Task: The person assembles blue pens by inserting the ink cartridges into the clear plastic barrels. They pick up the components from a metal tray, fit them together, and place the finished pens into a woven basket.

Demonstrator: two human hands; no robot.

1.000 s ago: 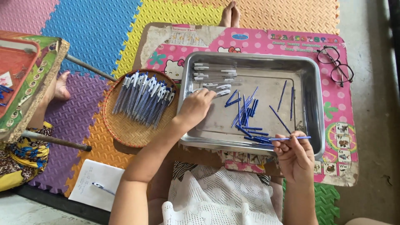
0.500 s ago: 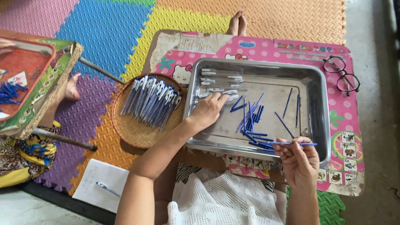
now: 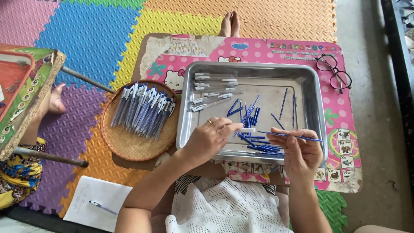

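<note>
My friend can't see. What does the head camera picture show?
A person's left hand holds a clear pen barrel and the right hand holds a thin blue refill, over a metal tray of pen parts. Beside it, a woven basket holds finished pens.

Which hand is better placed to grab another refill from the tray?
Probably left: the left hand pinches only a small white cap and hovers beside the loose blue refills; the right hand already holds a refill.

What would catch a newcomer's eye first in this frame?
The metal tray on the pink table, strewn with thin blue refills, with both hands over its near edge: the left hand pinches a white pen piece, the right hand a blue refill. Left of it, a woven basket holds assembled pens.
</note>
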